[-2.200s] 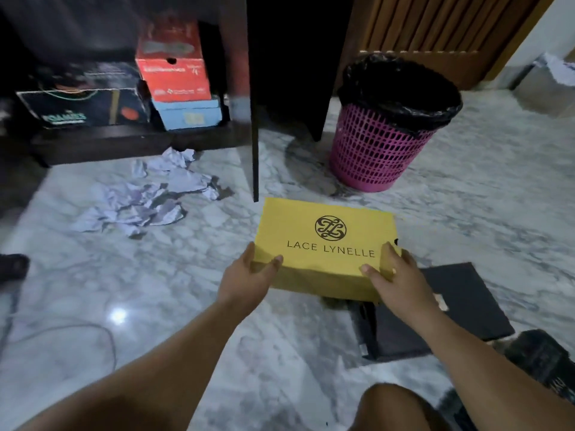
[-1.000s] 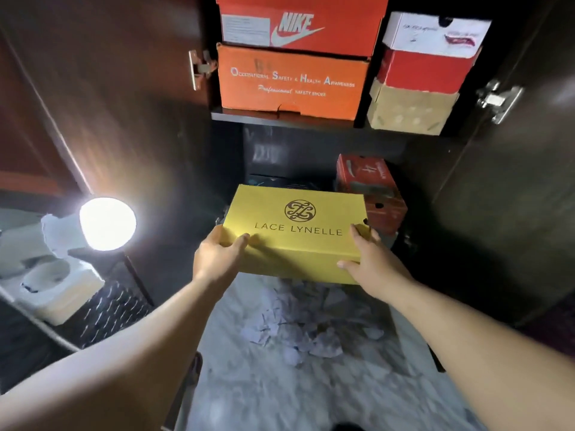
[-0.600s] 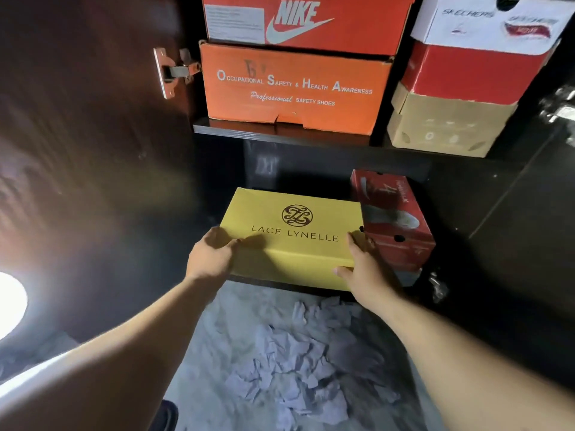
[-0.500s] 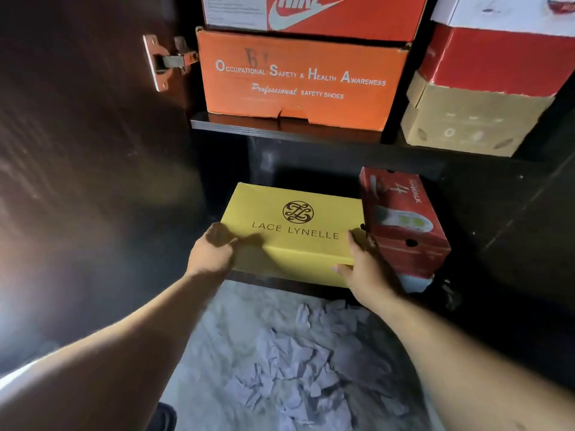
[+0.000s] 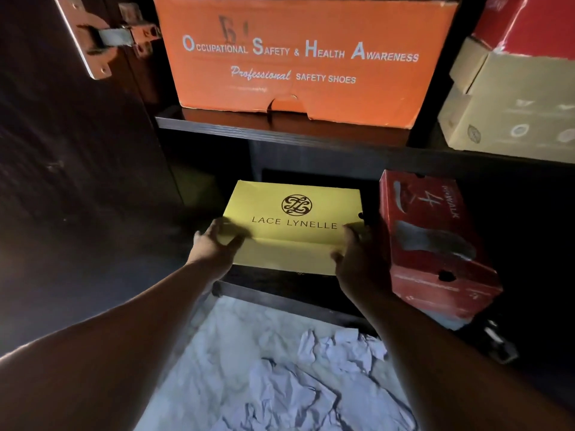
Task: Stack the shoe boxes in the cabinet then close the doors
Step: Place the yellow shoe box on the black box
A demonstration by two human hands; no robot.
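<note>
The yellow shoe box (image 5: 292,225), lid printed LACE LYNELLE, sits in the lower compartment of the cabinet, its near face at the front of the compartment and its far edge running back into the dark. The left hand (image 5: 214,244) is at the box's near left corner with fingers spread and blurred; they look loosened from the lid, but contact cannot be confirmed. The right hand (image 5: 357,259) lies against the near right corner, in the narrow slot between the yellow box and the red shoe box (image 5: 435,244); its fingers are in shadow and I cannot tell whether they grasp the box or only rest against it. The red box stands just beside the yellow one, angled, with its near end reaching out past the yellow box's front face. To the left of the yellow box there is dark open space up to the open left door (image 5: 77,181), whose hinge (image 5: 102,38) shows at the top. The upper shelf edge (image 5: 280,132) runs across above the yellow box with room between them. On that shelf stands the orange safety-shoe box (image 5: 298,57), its front edge about flush with the shelf lip; to its right a tan box (image 5: 510,107) carries another red box (image 5: 535,26). Crumpled paper (image 5: 311,384) lies on the marble floor (image 5: 236,321) in front of the cabinet base.
</note>
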